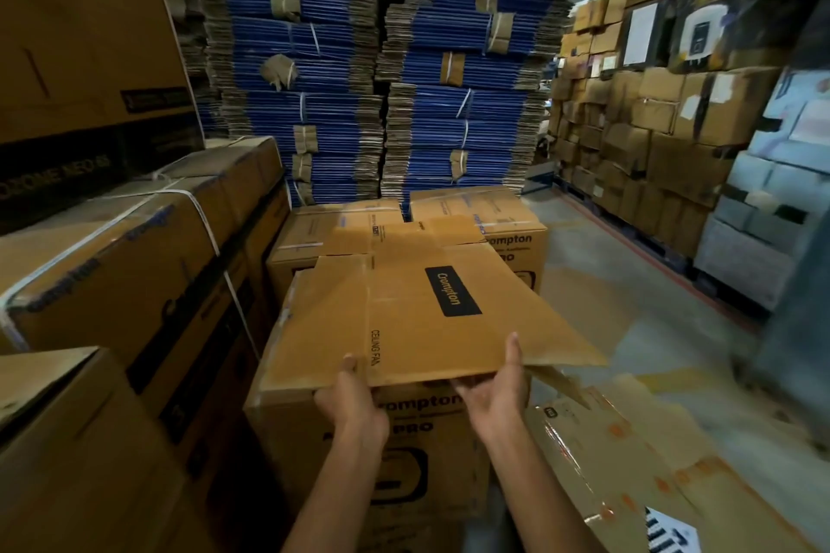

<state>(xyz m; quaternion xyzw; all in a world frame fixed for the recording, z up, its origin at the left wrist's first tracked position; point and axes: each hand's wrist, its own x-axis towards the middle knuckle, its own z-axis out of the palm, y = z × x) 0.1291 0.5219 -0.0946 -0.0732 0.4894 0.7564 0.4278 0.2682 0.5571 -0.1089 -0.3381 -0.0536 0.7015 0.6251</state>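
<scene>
Above a sealed box [287,431], a flattened carton [417,319] is held by its near edge. The left hand [355,395] and right hand [496,386] each clamp it, thumb on top. It seems lifted, but not yet opened out or set down.

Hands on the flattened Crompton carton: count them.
2. The left hand grips the flattened Crompton carton at its near edge, left of centre; the right hand grips that edge right of centre.

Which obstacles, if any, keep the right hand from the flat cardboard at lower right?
Probably none, so yes: the flat cardboard lies close beside the right hand, but that hand grips the flattened carton.
</scene>
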